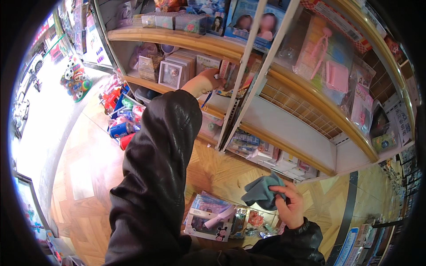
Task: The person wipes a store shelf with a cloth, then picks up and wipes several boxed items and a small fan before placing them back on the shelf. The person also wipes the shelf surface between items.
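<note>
My left hand (203, 81) reaches into the middle shelf of a white shop rack. Its fingers are at the edge of some packaged goods (235, 74); whether they grip anything is partly hidden. A blue strap (207, 99) dangles just below this hand. Left of it on the shelf are a small white-framed box (170, 73) and further boxes. Held in my right hand (291, 203) is a crumpled grey-green cloth (263, 191), low over the floor. Beneath and beside the cloth lie packaged goods, among them a white box with a pale purple hairbrush (219, 217).
A wooden shelf edge (176, 39) runs above my left hand. To the right stands another rack with a bare white shelf (286, 123). Toy packs and cans (120, 130) crowd the floor at left. A net of balls (76, 78) sits near the bright doorway.
</note>
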A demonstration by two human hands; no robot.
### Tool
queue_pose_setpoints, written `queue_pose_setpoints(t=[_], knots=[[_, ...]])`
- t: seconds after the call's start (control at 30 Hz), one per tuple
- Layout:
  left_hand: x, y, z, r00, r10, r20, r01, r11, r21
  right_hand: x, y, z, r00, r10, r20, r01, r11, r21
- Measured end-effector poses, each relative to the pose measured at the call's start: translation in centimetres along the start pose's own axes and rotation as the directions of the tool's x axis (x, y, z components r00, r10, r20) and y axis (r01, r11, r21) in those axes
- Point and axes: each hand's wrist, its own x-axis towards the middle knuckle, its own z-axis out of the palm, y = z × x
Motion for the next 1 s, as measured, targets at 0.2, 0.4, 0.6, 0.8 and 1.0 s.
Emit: queue_pose_setpoints(t=[0.2,0.4,0.6,0.8,1.0], knots=[[-1.4,-0.1,0.9,0.913,0.252,-0.320,-0.137,0.930,0.342,-0.2,-0.3,0.1,0.997,0.017,0.071,-0.021,0.998,0.051],[-3.3,-0.2,0.0,0.868,0.211,-0.450,-0.139,0.972,0.187,-0.2,-0.1,0.1,0.994,-0.041,0.099,0.045,0.998,-0.042],[-7.5,-1.8,-3.4,0.929,-0.122,-0.350,-0.072,0.867,-0.492,0.2,0.4,0.6,0.991,-0.058,0.120,0.069,0.994,-0.089],[-12.6,-4.2,-3.9,0.989,-0.148,-0.007,0.102,0.717,-0.689,0.5,0.1,0.9,0.977,-0.112,0.182,0.138,0.981,-0.139],[-16.3,-8.2,-0.9,0.935,-0.291,0.201,0.342,0.593,-0.729,1.2,1.4,1.2,0.974,-0.012,0.227,0.035,0.995,-0.095]])
